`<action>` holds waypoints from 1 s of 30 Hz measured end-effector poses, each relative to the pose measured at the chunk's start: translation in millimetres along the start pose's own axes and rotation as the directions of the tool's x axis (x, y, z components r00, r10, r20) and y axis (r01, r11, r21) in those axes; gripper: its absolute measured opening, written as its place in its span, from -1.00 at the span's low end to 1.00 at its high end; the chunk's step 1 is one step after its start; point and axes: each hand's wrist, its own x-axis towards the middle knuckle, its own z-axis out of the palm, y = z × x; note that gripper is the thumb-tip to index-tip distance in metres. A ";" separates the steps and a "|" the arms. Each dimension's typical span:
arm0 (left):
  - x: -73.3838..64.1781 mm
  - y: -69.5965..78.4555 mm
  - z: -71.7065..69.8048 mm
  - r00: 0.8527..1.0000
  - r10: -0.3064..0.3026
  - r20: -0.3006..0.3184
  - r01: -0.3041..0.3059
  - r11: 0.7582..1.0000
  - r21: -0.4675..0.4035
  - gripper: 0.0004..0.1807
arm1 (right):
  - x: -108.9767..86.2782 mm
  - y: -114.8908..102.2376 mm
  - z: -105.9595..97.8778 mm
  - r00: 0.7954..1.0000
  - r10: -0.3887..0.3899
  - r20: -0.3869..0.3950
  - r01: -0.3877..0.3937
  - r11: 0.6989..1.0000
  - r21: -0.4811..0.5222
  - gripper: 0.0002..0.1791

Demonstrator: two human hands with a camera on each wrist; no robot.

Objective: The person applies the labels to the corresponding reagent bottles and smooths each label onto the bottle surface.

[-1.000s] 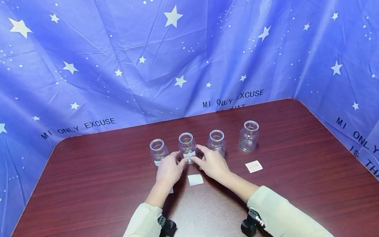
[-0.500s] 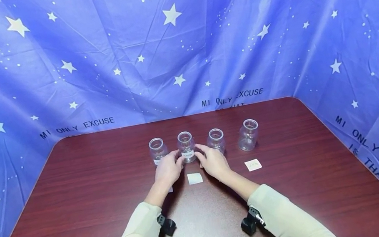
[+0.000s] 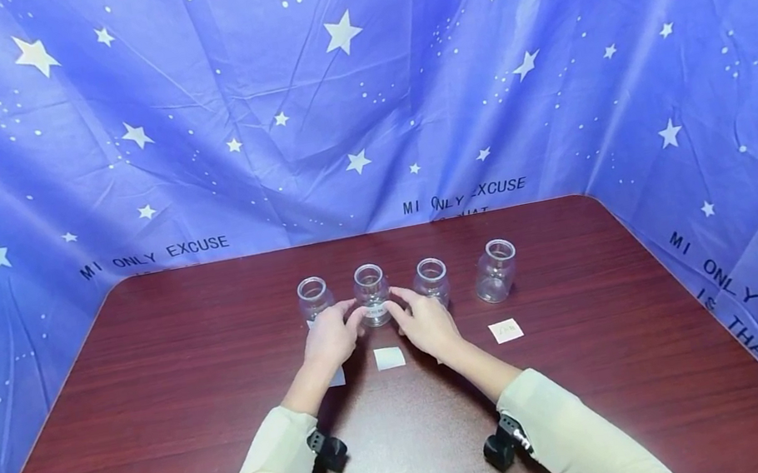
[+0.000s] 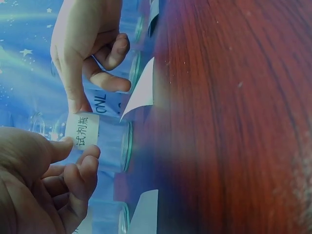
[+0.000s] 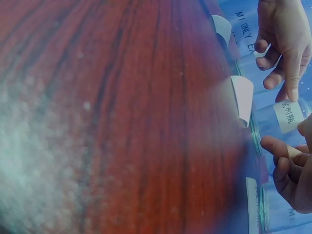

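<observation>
A clear glass jar [image 3: 370, 279] stands upright, second from the left in a row, between both hands. Its front carries a white label [image 4: 83, 130] with dark handwritten characters. My left hand [image 3: 331, 336] holds the jar's left side, thumb in front at the label's edge and index finger at the side. From the right, my right hand [image 3: 429, 324] does likewise, its thumb [image 4: 75, 92] on the label. The other fingers of both hands curl loosely beside the glass. A labelled jar [image 3: 313, 294] on the left is partly hidden by my left hand.
Two more glass jars stand to the right, one [image 3: 430, 274] partly behind my right hand, another [image 3: 497, 275] at the row's end. Paper slips lie in front: a blank one [image 3: 389, 358], a written one [image 3: 506, 331] and one [image 3: 337, 377] by my left wrist. A star-patterned curtain [image 3: 356, 105] encloses the table.
Both thumbs have come in over the label's ends, after the right one stood off it half a second ago. My left wrist has shifted slightly left. The jars stay in place.
</observation>
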 end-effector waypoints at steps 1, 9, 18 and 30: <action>0.5 -0.5 0.1 1.000 0.004 -0.005 -0.004 1.000 0.005 -0.51 | -0.1 -0.3 0.0 1.000 -0.005 0.000 0.005 1.000 0.003 -0.49; 0.3 -1.4 0.9 0.999 0.024 -0.032 -0.023 0.999 0.030 -0.57 | -0.4 -2.2 -0.9 1.000 -0.023 -0.002 0.023 1.000 0.020 -0.52; -7.2 2.7 -2.5 0.999 0.038 -0.021 -0.038 0.999 0.013 -0.73 | -6.7 -7.4 -11.8 0.999 -0.017 0.036 0.016 1.000 0.022 -0.60; -17.3 21.1 8.5 0.978 0.200 0.057 -0.198 0.979 -0.042 -0.78 | -19.9 -6.4 -37.0 0.989 -0.147 -0.002 0.146 0.989 -0.031 -0.88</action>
